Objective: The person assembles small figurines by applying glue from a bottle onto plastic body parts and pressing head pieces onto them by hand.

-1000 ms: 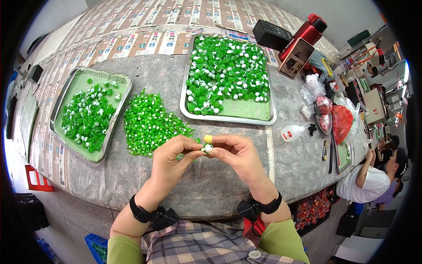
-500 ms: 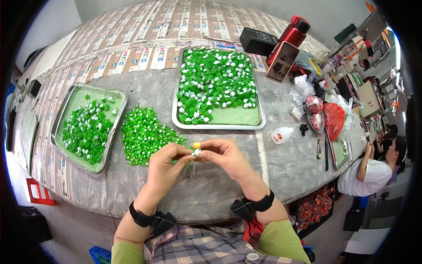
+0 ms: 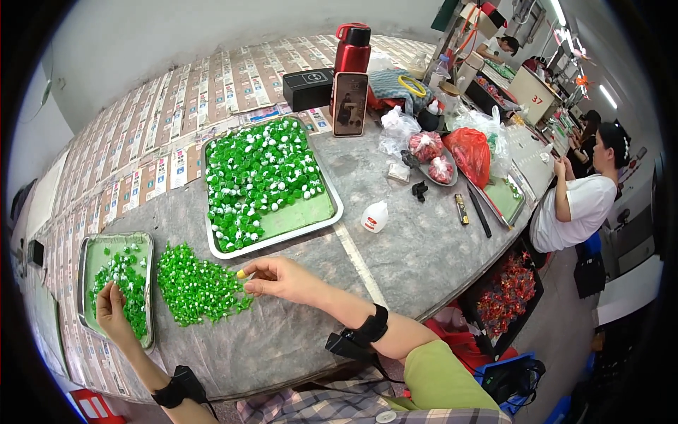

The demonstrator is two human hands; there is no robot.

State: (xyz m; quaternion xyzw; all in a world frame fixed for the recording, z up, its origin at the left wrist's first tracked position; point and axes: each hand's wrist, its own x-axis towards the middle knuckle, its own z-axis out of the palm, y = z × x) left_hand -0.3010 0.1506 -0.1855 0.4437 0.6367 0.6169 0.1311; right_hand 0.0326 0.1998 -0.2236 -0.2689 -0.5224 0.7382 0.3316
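Note:
My left hand [image 3: 115,314] is over the near part of a small metal tray [image 3: 151,297] with a green lining. Its fingers are pinched together; what they hold, if anything, is too small to name. Small green pieces with white eye-like balls [image 3: 131,272] lie in that tray. My right hand [image 3: 282,278] hovers at the right edge of a loose pile of small green pieces [image 3: 198,286]. Its thumb and forefinger are apart, with a yellow cover on one fingertip. A larger metal tray [image 3: 337,212] behind it holds many green-and-white pieces [image 3: 265,177].
A white bottle [image 3: 374,217], a phone [image 3: 350,104], a red flask [image 3: 352,49] and a black box [image 3: 308,90] stand on the table. Bags [image 3: 469,157], a marker [image 3: 462,210] and a black rod [image 3: 479,212] lie right. Another person [image 3: 579,198] sits beyond the table's right edge.
My hands, together over a small white piece before, have moved apart. The left went to the small tray and the right to the pile's edge. The view has turned right.

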